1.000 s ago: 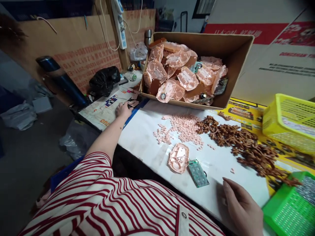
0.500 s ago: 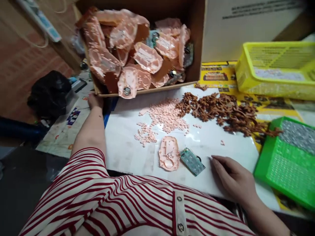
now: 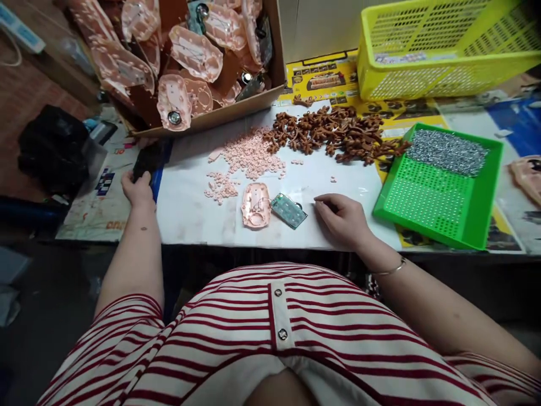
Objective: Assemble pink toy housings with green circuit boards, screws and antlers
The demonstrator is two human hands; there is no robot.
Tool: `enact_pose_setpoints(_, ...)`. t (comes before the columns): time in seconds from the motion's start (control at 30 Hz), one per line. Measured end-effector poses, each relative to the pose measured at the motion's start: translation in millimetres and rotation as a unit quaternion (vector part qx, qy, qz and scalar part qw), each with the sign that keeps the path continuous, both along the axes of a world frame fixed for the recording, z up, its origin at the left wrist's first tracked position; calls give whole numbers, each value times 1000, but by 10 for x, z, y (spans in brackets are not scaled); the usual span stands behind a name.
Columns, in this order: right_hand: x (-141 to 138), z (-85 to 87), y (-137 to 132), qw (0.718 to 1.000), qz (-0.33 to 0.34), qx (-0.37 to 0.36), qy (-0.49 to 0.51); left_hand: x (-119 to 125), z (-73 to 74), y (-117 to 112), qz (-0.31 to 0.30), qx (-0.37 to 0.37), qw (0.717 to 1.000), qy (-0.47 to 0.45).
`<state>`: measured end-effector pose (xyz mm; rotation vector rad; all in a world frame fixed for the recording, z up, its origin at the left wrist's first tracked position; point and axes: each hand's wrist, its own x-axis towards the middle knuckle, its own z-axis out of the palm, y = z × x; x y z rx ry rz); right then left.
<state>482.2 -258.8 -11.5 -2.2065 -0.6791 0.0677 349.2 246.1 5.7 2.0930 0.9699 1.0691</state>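
My left hand [image 3: 138, 189] is at the table's left side, its fingers curled round part of a dark object [image 3: 147, 160] that I cannot make out. My right hand [image 3: 341, 220] rests on the white work surface, fingers bent and pressed together with nothing showing in them. Just left of it lies a green circuit board [image 3: 289, 211]. The board's upper left corner is beside a pink plastic shell [image 3: 256, 206], which lies hollow side up with thin wires inside. Behind these are heaps of small pink rings [image 3: 253, 152] and brown branching plastic pieces [image 3: 333, 129].
A cardboard box [image 3: 236, 111] full of pink shells stands at the back left. On the right are a green tray [image 3: 431, 197] holding small silvery metal parts, and a yellow basket [image 3: 406, 79] behind it. A black plastic bag [image 3: 53, 149] sits far left.
My view has tilted down and shifted right. My left hand has come back toward me from beside the box, with the dark object at its fingers. My right hand, shell and board look unmoved.
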Motion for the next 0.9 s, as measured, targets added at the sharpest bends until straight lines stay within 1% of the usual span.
enact_pose_setpoints(0.07,-11,19,-4,999,28,-8,-17,-164,-45,-264,59,-39,997,-11)
enact_pose_setpoints(0.1,-30,36,-1,998,51,-19,-37,-234,-60,-437,78,-53,996,-12)
enact_pose_setpoints(0.17,-88,80,21,987,110,-62,-100,-329,-77,-850,79,-60,995,-12)
enact_pose_setpoints(0.2,-123,105,42,976,139,-92,-137,-346,-78,-1076,66,-56,996,-9)
enact_pose_setpoints(0.27,-191,158,106,955,168,-153,-189,-314,-63,-1518,6,-42,999,14)
enact_pose_setpoints(0.3,-221,186,145,949,167,-178,-198,-265,-44,-1715,-54,-14,997,54)
enact_pose_setpoints(0.33,-246,214,186,946,159,-200,-199,-199,-18,-1887,-109,24,990,88)
enact_pose_setpoints(0.4,-279,260,254,944,142,-227,-192,-34,50,-2144,-205,82,962,162)
enact_pose_setpoints(0.5,-274,270,264,949,130,-221,-182,195,143,-2349,-308,123,914,232)
enact_pose_setpoints(0.57,-232,225,189,955,124,-199,-181,258,169,-2435,-350,130,889,264)
enact_pose_setpoints(0.6,-204,192,131,958,122,-187,-182,254,174,-2478,-360,133,880,281)
enact_pose_setpoints(0.7,-128,101,-70,964,119,-139,-192,133,205,-2607,-349,160,861,333)
enact_pose_setpoints(0.77,-103,78,-174,968,129,-102,-189,39,275,-2661,-337,175,858,346)
enact_pose_setpoints(0.83,-104,85,-231,967,158,-65,-187,2,379,-2671,-332,188,865,327)
enact_pose_setpoints(0.9,-121,102,-255,964,188,-38,-186,41,482,-2658,-338,205,869,299)
